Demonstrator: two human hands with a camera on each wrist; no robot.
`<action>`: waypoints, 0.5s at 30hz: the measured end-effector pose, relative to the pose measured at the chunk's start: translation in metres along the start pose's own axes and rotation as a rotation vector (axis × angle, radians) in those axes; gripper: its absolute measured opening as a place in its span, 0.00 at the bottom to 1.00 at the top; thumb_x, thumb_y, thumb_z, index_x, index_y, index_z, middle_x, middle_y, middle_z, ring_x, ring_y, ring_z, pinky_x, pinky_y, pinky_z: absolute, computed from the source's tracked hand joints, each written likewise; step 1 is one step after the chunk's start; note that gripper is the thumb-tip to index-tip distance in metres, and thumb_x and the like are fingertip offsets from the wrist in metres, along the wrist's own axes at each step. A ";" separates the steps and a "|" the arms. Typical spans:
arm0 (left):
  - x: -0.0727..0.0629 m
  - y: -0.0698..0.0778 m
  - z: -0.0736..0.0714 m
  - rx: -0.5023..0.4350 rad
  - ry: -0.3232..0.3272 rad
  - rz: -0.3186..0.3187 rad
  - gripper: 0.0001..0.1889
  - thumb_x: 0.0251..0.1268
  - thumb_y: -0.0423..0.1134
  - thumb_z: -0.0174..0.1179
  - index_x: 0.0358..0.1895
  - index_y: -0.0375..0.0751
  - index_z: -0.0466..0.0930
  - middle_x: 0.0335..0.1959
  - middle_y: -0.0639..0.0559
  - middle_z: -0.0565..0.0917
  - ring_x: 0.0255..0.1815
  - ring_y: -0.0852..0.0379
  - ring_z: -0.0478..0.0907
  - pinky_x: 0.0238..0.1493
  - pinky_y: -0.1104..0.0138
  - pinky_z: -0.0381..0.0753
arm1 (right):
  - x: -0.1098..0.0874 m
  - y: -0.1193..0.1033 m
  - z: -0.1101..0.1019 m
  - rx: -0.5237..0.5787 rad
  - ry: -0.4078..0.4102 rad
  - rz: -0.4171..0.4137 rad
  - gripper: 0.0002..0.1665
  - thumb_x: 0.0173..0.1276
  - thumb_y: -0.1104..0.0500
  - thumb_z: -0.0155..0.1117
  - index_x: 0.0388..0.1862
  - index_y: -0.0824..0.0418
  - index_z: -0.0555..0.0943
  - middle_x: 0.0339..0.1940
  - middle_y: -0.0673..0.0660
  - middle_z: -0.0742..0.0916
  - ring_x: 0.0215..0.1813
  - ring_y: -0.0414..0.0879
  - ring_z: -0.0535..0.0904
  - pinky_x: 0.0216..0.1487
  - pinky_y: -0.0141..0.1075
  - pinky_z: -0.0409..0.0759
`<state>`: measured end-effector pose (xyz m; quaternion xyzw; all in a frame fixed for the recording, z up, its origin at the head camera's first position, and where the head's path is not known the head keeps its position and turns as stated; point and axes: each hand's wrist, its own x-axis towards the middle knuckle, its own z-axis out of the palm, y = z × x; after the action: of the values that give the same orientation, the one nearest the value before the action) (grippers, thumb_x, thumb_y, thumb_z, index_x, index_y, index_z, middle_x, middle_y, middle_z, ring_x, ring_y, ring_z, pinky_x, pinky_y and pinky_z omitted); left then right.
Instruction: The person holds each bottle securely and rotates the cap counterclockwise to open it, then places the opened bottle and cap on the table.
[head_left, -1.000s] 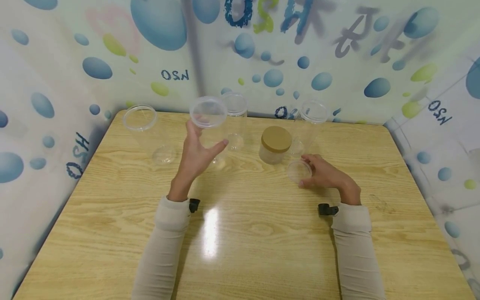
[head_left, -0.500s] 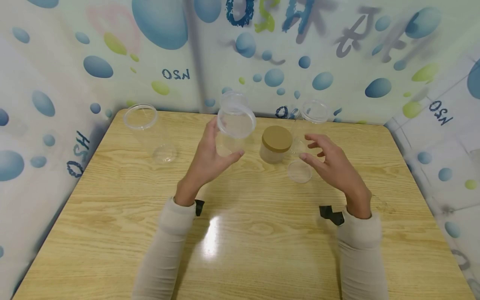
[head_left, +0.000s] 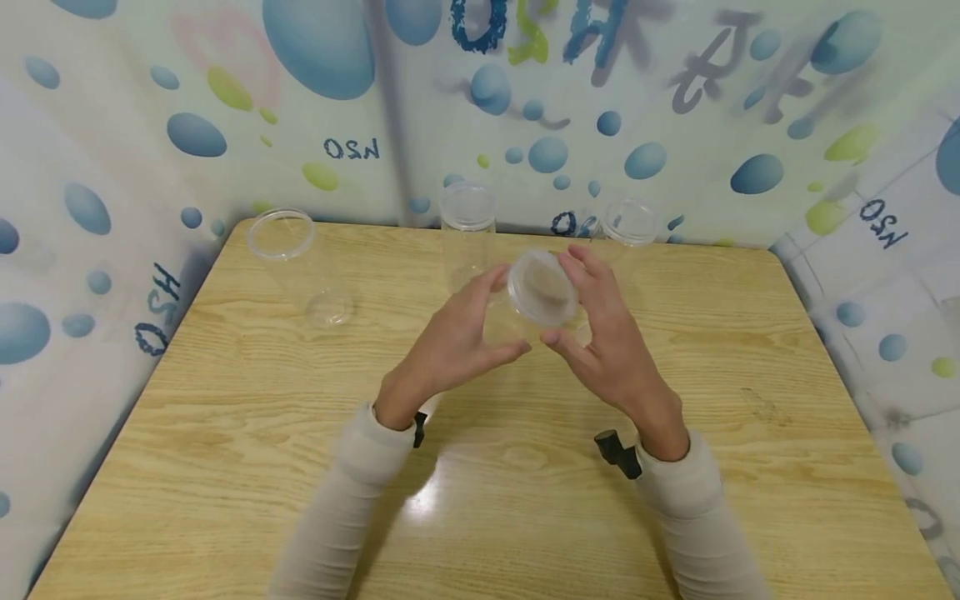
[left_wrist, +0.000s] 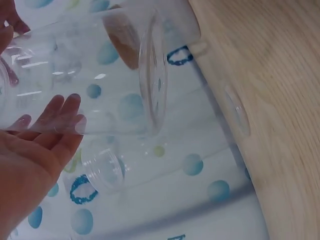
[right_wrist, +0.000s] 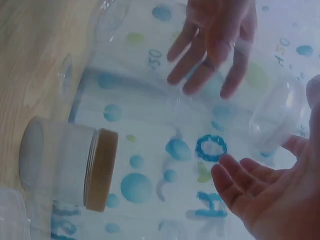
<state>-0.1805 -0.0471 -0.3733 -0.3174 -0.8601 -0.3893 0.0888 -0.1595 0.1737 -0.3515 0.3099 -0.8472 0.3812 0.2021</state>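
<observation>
Over the table, my left hand (head_left: 457, 333) holds a tall clear plastic jar (head_left: 542, 287) around its side, tilted with its round top toward me. My right hand (head_left: 611, 342) is at that top, its fingers and thumb spread to either side of the rim. In the left wrist view the left fingers (left_wrist: 65, 115) lie along the jar's wall. A frosted jar with a gold-brown lid (right_wrist: 102, 170) stands on the table in the right wrist view; the raised jar and hands cover most of it in the head view.
Clear jars stand along the table's back: an open-looking one (head_left: 281, 237) at left, one (head_left: 468, 217) in the middle and one (head_left: 630, 223) at right. A patterned sheet (head_left: 420, 108) hangs behind the wooden table (head_left: 510, 517).
The left hand has carried the clear jar rightward and tilted it toward me. My right hand has left the flat clear disc on the table and moved left to the jar's top.
</observation>
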 end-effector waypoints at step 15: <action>-0.003 0.008 0.011 -0.010 -0.086 0.014 0.49 0.55 0.48 0.74 0.75 0.39 0.54 0.65 0.47 0.75 0.67 0.53 0.72 0.66 0.57 0.72 | 0.001 -0.009 0.010 0.008 0.079 -0.027 0.42 0.70 0.32 0.55 0.68 0.60 0.72 0.65 0.64 0.75 0.63 0.57 0.73 0.46 0.51 0.78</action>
<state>-0.1722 -0.0369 -0.3767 -0.3403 -0.8589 -0.3792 0.0529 -0.1552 0.1614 -0.3529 0.3068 -0.8329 0.3938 0.2390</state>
